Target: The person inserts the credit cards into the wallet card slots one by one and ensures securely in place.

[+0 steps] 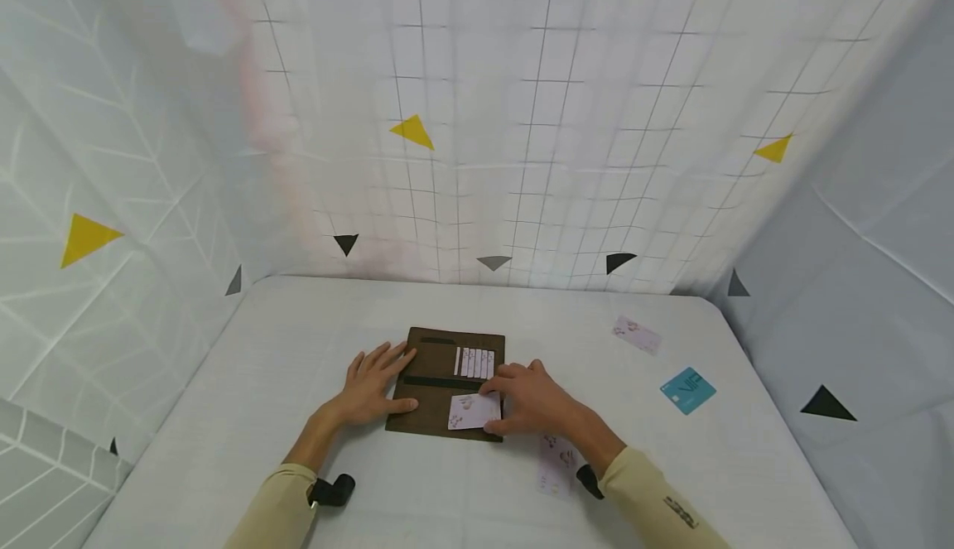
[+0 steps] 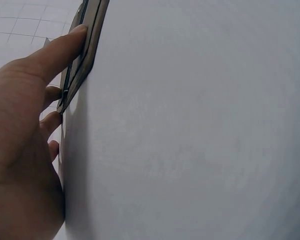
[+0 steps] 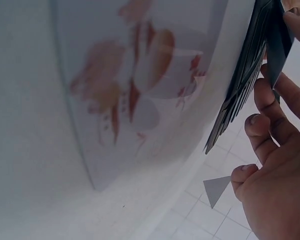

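Note:
A brown wallet point(image 1: 432, 421) lies spread open on the white table, with several pale floral cards point(image 1: 477, 363) overlapping in its upper right slots. My left hand point(image 1: 365, 392) rests along the wallet's left side, fingers spread and thumb on its lower half. In the left wrist view, that thumb point(image 2: 65, 47) lies over the wallet's edge point(image 2: 94, 47). With thumb and fingertips, my right hand point(image 1: 532, 400) pinches a floral card point(image 1: 472, 413) by its right end, over the wallet's lower right part. The right wrist view shows this card point(image 3: 278, 45) tilted away from the wallet point(image 3: 235, 97).
Another floral card or slip point(image 1: 555, 470) lies under my right forearm, close up in the right wrist view. Farther right are a teal VIP card point(image 1: 688, 390) and a pale floral slip point(image 1: 637, 334). White fabric walls point(image 1: 492, 201) with coloured triangles stand behind and beside the table.

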The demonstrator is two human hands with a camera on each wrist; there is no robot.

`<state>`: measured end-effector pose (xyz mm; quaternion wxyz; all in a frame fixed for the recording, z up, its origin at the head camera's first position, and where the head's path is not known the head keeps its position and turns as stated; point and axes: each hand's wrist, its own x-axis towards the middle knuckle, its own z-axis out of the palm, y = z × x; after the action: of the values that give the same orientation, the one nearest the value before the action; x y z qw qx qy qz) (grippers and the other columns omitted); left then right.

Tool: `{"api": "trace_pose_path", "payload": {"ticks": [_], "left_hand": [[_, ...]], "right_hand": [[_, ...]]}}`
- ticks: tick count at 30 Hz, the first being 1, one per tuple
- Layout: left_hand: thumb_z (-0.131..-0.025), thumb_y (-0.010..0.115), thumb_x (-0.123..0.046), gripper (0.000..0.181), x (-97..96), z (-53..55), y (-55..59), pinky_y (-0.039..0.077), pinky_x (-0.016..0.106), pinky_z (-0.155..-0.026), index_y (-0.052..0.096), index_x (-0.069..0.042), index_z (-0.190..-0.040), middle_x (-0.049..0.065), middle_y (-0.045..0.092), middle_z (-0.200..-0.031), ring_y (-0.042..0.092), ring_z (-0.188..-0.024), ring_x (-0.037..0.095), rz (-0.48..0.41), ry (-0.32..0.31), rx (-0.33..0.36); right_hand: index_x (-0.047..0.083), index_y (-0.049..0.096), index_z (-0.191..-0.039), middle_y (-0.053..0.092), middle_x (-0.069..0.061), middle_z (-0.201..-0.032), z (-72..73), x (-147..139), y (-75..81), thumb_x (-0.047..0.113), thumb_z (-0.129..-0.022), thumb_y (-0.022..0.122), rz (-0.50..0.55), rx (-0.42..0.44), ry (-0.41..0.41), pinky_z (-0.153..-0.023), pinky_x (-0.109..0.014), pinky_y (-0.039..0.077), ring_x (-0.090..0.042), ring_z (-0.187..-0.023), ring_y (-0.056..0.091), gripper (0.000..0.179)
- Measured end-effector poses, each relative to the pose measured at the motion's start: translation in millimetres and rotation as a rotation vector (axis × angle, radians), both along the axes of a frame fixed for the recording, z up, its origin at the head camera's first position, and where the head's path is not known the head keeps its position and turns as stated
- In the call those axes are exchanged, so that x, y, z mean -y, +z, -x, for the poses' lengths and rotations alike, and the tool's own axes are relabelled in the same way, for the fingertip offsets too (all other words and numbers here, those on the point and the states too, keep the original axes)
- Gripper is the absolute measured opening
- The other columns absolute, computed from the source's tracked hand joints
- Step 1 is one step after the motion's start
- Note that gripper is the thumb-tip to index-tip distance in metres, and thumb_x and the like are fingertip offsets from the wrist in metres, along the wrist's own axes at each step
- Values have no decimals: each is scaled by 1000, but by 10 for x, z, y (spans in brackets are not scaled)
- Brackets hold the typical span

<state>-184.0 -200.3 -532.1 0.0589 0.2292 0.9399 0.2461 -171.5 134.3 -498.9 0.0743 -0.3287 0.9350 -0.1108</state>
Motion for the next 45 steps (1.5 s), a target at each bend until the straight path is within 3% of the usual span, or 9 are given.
{"api": "trace_pose_path", "payload": {"ticks": [23, 32, 45], "left_hand": [[-87, 71, -54, 90, -4, -17, 9, 2, 71, -114, 32, -16, -159, 11, 24, -166, 13, -152, 43, -11, -1, -7], [-88, 72, -52, 89, -14, -23, 8, 3, 72, -113, 34, -13, -158, 14, 26, -165, 15, -151, 45, -21, -5, -18], [-88, 72, -52, 89, -9, -39, 8, 2, 71, -114, 34, -14, -158, 13, 25, -165, 13, -152, 44, -20, -3, -8]], "right_hand": [[31, 65, -123, 59, 12, -101, -115, 127, -61, 72, -82, 66, -21, -171, 16, -74, -35, 30, -10, -94, 58, 58], [31, 63, -126, 63, 10, -117, -109, 48, -30, 74, -77, 70, -86, -139, -15, -77, -38, 32, -15, -105, 58, 65], [28, 68, -115, 61, 13, -102, -111, 23, -17, 70, -78, 72, -84, -163, -7, -75, -37, 30, -12, -97, 56, 56]]}}
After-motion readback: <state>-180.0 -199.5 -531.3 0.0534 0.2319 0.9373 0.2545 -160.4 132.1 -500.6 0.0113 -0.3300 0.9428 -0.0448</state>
